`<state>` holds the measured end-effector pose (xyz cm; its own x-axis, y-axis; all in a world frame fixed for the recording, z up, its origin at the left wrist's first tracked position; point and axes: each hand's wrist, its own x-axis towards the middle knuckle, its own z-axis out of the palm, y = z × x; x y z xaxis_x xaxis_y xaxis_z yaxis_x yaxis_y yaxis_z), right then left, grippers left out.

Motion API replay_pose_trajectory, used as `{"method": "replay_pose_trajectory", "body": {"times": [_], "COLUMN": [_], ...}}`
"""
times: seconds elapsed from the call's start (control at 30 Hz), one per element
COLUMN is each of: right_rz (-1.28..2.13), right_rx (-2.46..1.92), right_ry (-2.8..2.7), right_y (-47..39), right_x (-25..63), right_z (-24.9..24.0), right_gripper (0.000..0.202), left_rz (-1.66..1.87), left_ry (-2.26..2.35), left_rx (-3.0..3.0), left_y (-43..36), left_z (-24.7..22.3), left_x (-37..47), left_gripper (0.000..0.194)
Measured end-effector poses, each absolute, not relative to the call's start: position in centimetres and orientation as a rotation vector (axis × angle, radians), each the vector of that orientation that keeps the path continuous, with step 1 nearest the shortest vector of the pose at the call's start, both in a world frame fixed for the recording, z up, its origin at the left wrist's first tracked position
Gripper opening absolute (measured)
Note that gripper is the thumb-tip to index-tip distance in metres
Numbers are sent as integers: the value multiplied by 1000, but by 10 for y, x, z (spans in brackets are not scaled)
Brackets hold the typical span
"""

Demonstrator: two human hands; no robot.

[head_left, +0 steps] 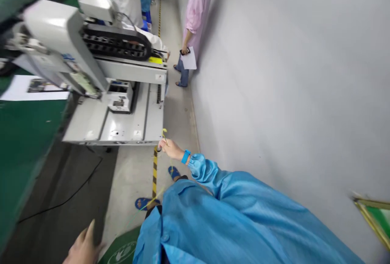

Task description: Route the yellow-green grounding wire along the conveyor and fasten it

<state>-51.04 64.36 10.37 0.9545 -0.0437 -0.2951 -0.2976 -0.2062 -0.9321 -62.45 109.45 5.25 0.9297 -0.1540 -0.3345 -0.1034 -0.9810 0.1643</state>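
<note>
My right hand (171, 149), with a blue band (185, 156) at the wrist, is closed in a pinch beside the front right corner of a white bench-top machine (128, 128). A thin yellow cord (165, 133) sticks up from its fingers. Below, another thin yellow strand (155, 197) hangs in front of the blue clothing; whether it is the same cord I cannot tell. Low at the left edge, my left hand (81, 247) is smeared by motion and partly cut off. One finger of it points upward, and its grip is unclear.
Left of the machine, a printed sheet (36, 88) lies on a green table (27, 134). A grey wall (274, 73) runs along the right. A person in pink (198, 16) stands in the aisle holding paper. A black cable (70, 199) trails below the table; a green stool (122, 249) is beneath me.
</note>
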Motion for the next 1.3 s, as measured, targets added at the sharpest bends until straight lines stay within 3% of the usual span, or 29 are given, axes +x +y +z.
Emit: {"method": "replay_pose_trajectory", "body": {"times": [0.07, 0.2, 0.27, 0.33, 0.43, 0.57, 0.67, 0.83, 1.03, 1.17, 1.3], "right_rz": [341, 587, 687, 757, 792, 708, 642, 555, 503, 497, 527], "right_rx": [-1874, -1949, -1931, -1890, -1842, -1640, -1408, -1425, -1438, -1439, -1449], "right_ry": [173, -75, -204, -268, -247, -284, -322, -332, -425, -465, -475], "right_y": [697, 797, 835, 863, 889, 907, 917, 914, 890, 877, 865], "right_x": [-500, -488, -485, -483, -481, -479, -474, -449, -407, -385, -370], "right_z": [110, 122, 129, 134, 142, 156, 173, 195, 187, 186, 192], "right_gripper": [32, 30, 32, 35, 37, 26, 44, 53, 50, 44, 40], "left_rz": [-458, 61, 241, 280, 255, 187, 143, 438, 495, 674, 1018], "left_ry": [-138, -219, -333, -306, -75, 87, 58, 251, 327, 193, -75], "left_rx": [2457, 1995, 1948, 1859, 1569, 1322, 1285, 1606, 1751, 2045, 2403], "left_y": [1068, 1023, 1024, 1041, 1073, 1096, 1096, 1087, 1071, 1060, 1052], "left_z": [81, 176, 212, 230, 230, 220, 221, 230, 234, 236, 239], "left_x": [-594, -532, -514, -509, -515, -520, -518, -507, -493, -478, -460], "left_gripper": [72, 79, 40, 24, 37, 27, 29, 21, 24, 21, 30]}}
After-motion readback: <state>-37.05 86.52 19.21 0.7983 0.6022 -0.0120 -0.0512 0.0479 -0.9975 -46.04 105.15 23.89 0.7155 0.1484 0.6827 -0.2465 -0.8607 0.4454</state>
